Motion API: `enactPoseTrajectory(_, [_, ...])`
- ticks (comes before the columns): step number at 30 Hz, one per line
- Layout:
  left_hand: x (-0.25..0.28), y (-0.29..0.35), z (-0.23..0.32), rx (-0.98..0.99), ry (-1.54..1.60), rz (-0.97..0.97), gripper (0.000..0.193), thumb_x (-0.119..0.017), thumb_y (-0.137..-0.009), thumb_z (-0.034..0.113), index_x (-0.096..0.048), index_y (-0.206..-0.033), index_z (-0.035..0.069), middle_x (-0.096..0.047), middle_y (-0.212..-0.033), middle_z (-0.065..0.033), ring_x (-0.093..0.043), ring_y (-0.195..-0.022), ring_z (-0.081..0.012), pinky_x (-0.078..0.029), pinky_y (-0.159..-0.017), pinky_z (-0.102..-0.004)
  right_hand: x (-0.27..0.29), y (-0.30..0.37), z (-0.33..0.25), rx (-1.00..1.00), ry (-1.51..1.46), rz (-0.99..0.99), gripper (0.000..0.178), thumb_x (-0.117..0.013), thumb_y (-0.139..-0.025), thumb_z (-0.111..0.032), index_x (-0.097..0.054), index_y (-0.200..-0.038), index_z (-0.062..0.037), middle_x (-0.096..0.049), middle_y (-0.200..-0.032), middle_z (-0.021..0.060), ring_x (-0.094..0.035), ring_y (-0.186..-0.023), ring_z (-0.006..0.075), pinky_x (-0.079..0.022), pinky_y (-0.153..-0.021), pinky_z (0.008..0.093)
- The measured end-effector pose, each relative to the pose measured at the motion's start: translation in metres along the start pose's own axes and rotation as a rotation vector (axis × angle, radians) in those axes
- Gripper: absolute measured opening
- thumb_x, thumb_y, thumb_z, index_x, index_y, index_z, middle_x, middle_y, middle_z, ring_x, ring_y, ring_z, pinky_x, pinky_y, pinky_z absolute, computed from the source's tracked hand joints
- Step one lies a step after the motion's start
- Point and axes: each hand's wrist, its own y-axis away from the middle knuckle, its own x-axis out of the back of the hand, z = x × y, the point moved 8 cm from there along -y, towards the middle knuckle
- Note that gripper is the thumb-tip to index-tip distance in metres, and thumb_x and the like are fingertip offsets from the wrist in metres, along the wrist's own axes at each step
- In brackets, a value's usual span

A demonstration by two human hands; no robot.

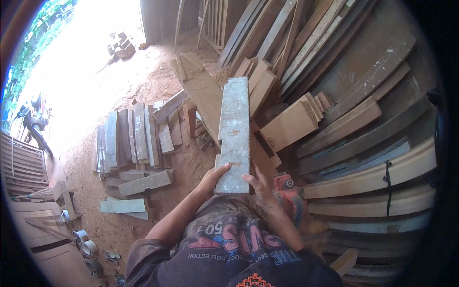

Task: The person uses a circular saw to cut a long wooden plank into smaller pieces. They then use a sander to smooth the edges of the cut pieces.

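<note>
A long, weathered grey wooden board [234,129] with a notched left edge points away from my body. Its near end is held between my two hands. My left hand [211,180] grips the left edge, with the thumb lying on the top face. On the opposite edge, my right hand [259,182] is closed round the board, its thumb also on top. The fingers under the board are hidden. Beyond and below it lies a wide brown plank [203,91] dusted with sawdust.
A red power tool [289,193] sits close by my right forearm. Short wood offcuts [138,131] are piled on the dirt floor at left. Long planks [368,174] lean and stack along the right side. Tape rolls [85,241] lie at lower left; a bicycle [36,124] stands farther off.
</note>
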Motion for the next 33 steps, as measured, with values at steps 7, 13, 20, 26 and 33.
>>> enactPoseTrajectory(7, [-0.017,0.057,0.02,-0.211,-0.039,0.035,0.068,-0.067,-0.108,0.042,-0.051,-0.151,-0.008,-0.067,-0.14,-0.0197,-0.069,-0.123,-0.0261,-0.055,-0.107,-0.0404,-0.02,0.013,-0.023,0.086,0.11,-0.112,0.082,-0.072,-0.099,-0.033,-0.039,-0.166,0.0018,-0.05,-0.162,0.0186,-0.049,-0.148,0.0254,-0.038,-0.123,0.0399])
enactPoseTrajectory(13, [-0.029,0.104,0.104,-0.587,0.044,-0.091,0.103,-0.071,-0.1,0.06,-0.023,-0.173,0.007,-0.045,-0.164,-0.0199,-0.049,-0.15,-0.0342,-0.044,-0.121,-0.0524,-0.062,-0.023,-0.065,0.133,-0.131,-0.143,0.089,-0.063,-0.107,-0.06,-0.037,-0.167,0.0007,-0.055,-0.158,0.012,-0.055,-0.143,0.024,-0.05,-0.114,0.0405])
enactPoseTrajectory(20, [-0.049,0.134,0.173,-0.825,-0.121,-0.085,0.099,-0.087,-0.094,0.038,-0.03,-0.166,-0.001,-0.057,-0.152,-0.0207,-0.06,-0.14,-0.032,-0.051,-0.115,-0.0468,-0.119,-0.037,-0.144,0.353,0.068,-0.413,0.094,-0.08,-0.101,-0.034,-0.026,-0.172,-0.0007,-0.057,-0.152,0.0121,-0.062,-0.13,0.0208,-0.059,-0.097,0.0391])
enactPoseTrajectory(26, [-0.049,0.134,0.18,-0.838,-0.138,-0.022,0.09,-0.088,-0.095,0.03,-0.037,-0.162,-0.002,-0.064,-0.142,-0.0185,-0.067,-0.128,-0.0279,-0.055,-0.11,-0.043,-0.123,-0.039,-0.154,0.383,0.107,-0.407,0.091,-0.078,-0.102,-0.025,-0.026,-0.172,-0.0005,-0.06,-0.148,0.0118,-0.062,-0.126,0.0177,-0.059,-0.094,0.0352])
enactPoseTrajectory(33, [-0.046,0.131,0.18,-0.805,-0.183,-0.055,0.096,-0.09,-0.093,0.037,-0.035,-0.163,0.0,-0.064,-0.143,-0.0176,-0.067,-0.13,-0.0289,-0.053,-0.114,-0.0436,-0.12,-0.042,-0.153,0.338,0.092,-0.397,0.102,-0.084,-0.099,-0.026,-0.02,-0.176,-0.0074,-0.066,-0.145,0.014,-0.065,-0.122,0.0171,-0.052,-0.101,0.0322])
